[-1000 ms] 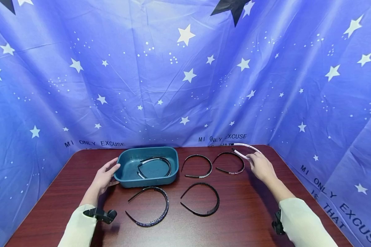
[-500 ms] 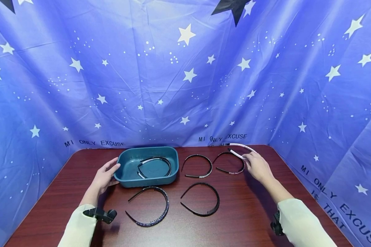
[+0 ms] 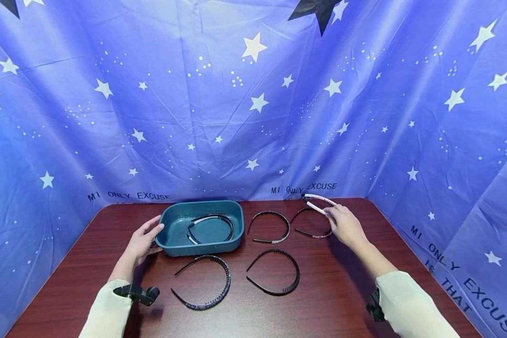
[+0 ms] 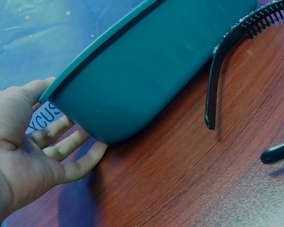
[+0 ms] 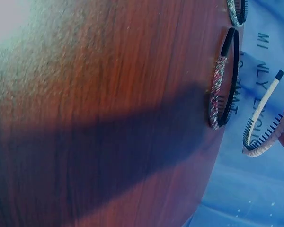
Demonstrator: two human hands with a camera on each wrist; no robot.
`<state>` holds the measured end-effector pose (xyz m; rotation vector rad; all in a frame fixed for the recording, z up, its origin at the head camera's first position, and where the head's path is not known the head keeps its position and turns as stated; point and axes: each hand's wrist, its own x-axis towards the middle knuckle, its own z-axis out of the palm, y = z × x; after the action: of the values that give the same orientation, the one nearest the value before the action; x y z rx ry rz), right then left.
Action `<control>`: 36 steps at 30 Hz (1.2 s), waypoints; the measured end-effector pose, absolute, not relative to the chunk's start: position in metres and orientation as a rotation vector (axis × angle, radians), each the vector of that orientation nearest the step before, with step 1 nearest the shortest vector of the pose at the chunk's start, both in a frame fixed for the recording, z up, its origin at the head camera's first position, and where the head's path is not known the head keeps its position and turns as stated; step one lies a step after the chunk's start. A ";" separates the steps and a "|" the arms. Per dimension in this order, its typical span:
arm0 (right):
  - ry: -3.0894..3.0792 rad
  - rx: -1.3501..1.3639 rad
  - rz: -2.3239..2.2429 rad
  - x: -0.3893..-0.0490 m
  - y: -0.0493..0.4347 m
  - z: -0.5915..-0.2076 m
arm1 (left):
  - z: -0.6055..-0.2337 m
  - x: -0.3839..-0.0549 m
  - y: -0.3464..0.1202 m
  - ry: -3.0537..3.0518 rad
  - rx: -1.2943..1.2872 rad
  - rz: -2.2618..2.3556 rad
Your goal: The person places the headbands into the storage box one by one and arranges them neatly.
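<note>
In the head view, my right hand (image 3: 347,227) pinches a pale pink headband (image 3: 318,207) with comb teeth and dark tips, raised over the table's back right. Its dark tips point left, and it overlaps a dark headband with reddish glitter (image 5: 217,92) lying beneath. My left hand (image 3: 141,241) holds the left end of a teal plastic basin (image 3: 200,250). Its thumb lies at the rim, while lower fingers (image 4: 87,163) touch the wall near the base. Inside the basin lies a headband (image 3: 230,225) in black with whitish parts.
A black headband with silver glitter (image 3: 288,230) lies right of the basin. Nearer the front are a dark blue glittery headband (image 3: 224,293) and a plain black toothed one (image 3: 297,277). Behind the wooden table (image 3: 342,300) hangs a blue star-patterned cloth (image 3: 219,103).
My right hand has carried the pale pink headband left, and it now overlaps more of the reddish glitter headband. My left hand and the basin have stayed in place.
</note>
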<state>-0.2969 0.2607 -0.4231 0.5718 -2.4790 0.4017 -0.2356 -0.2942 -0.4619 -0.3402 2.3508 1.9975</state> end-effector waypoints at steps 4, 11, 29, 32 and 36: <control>-2.479 0.577 0.414 -0.295 0.252 -0.420 | -0.462 -0.236 -0.294 2.349 -0.342 2.001; -2.462 0.627 0.419 -0.293 0.240 -0.415 | -0.463 -0.236 -0.294 2.344 -0.340 2.005; -2.437 0.662 0.489 -0.291 0.215 -0.407 | -0.461 -0.236 -0.293 2.336 -0.339 2.009; -2.452 0.674 0.483 -0.290 0.211 -0.407 | -0.461 -0.236 -0.293 2.338 -0.339 2.008; -2.449 0.685 0.479 -0.289 0.207 -0.406 | -0.460 -0.236 -0.293 2.348 -0.324 2.007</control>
<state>-0.2886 0.2067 -0.4061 0.6855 -2.4494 0.4791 -0.2355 -0.2935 -0.4604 -0.3244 2.3481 2.0071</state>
